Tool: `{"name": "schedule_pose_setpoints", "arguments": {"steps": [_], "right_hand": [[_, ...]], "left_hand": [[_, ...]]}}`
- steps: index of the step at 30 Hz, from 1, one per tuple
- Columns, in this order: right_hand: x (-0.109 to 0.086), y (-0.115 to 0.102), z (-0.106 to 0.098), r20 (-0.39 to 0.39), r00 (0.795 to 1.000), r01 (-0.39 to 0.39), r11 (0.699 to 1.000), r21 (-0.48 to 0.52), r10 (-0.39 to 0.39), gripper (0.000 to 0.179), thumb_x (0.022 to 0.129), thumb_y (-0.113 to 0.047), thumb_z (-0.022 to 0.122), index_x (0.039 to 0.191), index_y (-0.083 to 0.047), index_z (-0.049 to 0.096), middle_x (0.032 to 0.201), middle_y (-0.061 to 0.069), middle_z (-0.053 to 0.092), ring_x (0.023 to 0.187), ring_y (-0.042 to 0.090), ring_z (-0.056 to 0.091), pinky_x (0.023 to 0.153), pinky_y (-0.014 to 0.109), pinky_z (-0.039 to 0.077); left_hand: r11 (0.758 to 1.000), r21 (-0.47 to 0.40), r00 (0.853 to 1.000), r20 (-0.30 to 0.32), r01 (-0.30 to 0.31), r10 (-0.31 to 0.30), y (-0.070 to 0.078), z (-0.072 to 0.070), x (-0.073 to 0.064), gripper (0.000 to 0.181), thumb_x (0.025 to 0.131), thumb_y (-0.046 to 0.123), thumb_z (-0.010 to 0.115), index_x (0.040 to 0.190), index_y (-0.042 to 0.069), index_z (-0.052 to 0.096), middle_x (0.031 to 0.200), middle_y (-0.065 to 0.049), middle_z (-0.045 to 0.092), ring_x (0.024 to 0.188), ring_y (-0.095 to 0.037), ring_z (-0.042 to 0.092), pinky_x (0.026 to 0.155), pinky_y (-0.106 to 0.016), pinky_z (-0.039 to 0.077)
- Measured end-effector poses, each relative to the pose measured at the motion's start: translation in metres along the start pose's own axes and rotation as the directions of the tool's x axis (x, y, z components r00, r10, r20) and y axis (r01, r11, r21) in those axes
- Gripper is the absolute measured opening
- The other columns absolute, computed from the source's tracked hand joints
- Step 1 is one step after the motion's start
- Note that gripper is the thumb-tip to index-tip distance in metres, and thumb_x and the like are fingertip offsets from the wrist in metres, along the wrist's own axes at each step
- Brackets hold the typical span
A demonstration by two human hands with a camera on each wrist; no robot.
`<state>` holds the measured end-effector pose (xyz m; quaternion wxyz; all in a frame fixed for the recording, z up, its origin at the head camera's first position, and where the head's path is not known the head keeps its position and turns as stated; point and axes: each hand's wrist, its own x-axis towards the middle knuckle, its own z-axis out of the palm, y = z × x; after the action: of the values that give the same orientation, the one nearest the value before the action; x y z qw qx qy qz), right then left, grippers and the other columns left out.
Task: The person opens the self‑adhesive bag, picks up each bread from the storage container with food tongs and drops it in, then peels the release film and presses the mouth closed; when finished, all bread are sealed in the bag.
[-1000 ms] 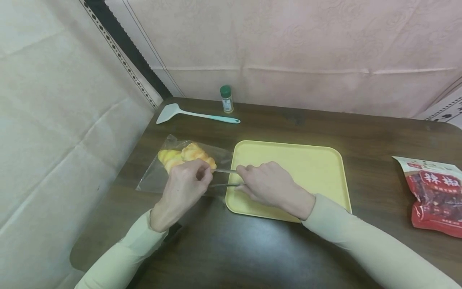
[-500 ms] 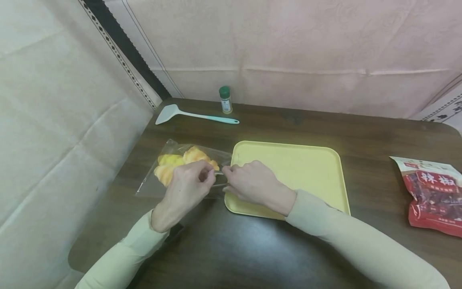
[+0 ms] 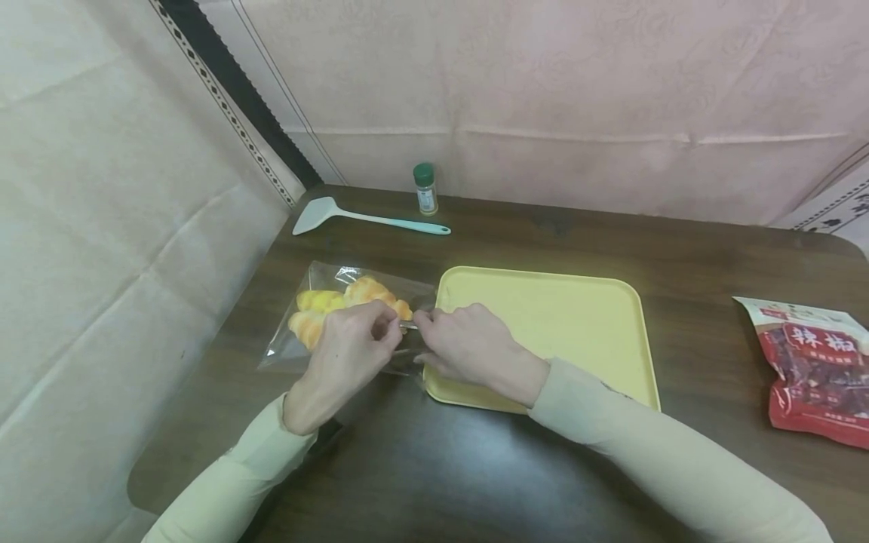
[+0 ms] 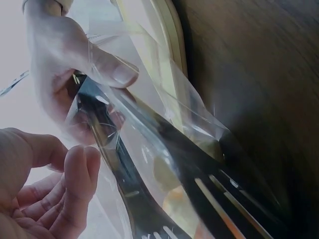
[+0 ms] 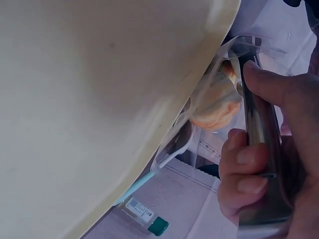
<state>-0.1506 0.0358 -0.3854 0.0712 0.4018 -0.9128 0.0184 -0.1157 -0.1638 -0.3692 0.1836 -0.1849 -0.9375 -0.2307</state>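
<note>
My left hand pinches the edge of a clear plastic bag near its opening. Inside the bag lie golden, croissant-shaped breads and a yellow piece. Metal tongs with slotted ends reach into the bag, their two arms spread apart. My right hand grips the tongs at the handle end, thumb along one arm and fingers curled round the other, as the right wrist view shows. In the head view both hands hide most of the tongs.
A yellow tray lies right of the bag, under the right hand. Behind the bag are a pale spatula and a green-capped spice bottle. A red packet of dried chillies lies at the far right.
My right hand has moved left toward the left hand, and the tongs have gone deeper into the bag. The bag has shifted slightly, while my left hand has stayed nearly in place.
</note>
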Motion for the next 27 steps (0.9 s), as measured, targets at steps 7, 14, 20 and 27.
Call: {"name": "schedule_pose_setpoints", "arguments": {"steps": [7,14,20,27], "right_hand": [[-0.017,0.007,-0.006,-0.043,0.998,-0.037,0.999,-0.007,0.037,0.039,0.093,-0.049,0.082,0.104,-0.016,0.066,0.071,-0.002,0.062,0.048,0.011,0.042,0.044,0.031,0.040],[-0.042,0.018,-0.016,-0.065,0.995,-0.078,0.997,-0.014,0.077,0.039,0.092,-0.046,0.083,0.098,-0.015,0.061,0.066,-0.004,0.052,0.046,0.011,0.037,0.041,0.030,0.033],[-0.064,0.029,-0.024,-0.049,0.990,-0.133,0.991,0.031,0.134,0.045,0.091,-0.047,0.085,0.094,-0.013,0.056,0.066,-0.005,0.047,0.045,0.013,0.035,0.042,0.029,0.029],[-0.096,0.038,-0.036,0.004,0.975,-0.224,0.973,0.058,0.224,0.045,0.093,-0.050,0.083,0.096,-0.014,0.056,0.067,-0.007,0.046,0.045,0.013,0.036,0.045,0.028,0.029]], "left_hand": [[1.000,-0.003,1.000,-0.023,-0.020,0.020,-0.001,0.001,0.001,0.008,0.087,-0.005,0.076,0.083,0.002,0.076,0.075,-0.009,0.077,0.061,-0.016,0.065,0.060,-0.032,0.060],[0.999,-0.016,0.999,-0.034,-0.041,0.040,-0.003,0.000,0.001,0.008,0.086,-0.005,0.078,0.084,0.002,0.075,0.072,-0.008,0.074,0.060,-0.014,0.062,0.057,-0.030,0.057],[0.998,-0.030,0.997,-0.058,-0.050,0.048,-0.004,0.001,0.001,0.010,0.085,-0.007,0.074,0.082,0.002,0.075,0.071,-0.008,0.074,0.060,-0.014,0.063,0.057,-0.029,0.056],[0.999,-0.026,0.997,-0.067,-0.042,0.040,-0.006,0.003,0.001,0.010,0.084,-0.008,0.072,0.082,0.001,0.076,0.072,-0.009,0.076,0.060,-0.016,0.067,0.059,-0.032,0.059]]}}
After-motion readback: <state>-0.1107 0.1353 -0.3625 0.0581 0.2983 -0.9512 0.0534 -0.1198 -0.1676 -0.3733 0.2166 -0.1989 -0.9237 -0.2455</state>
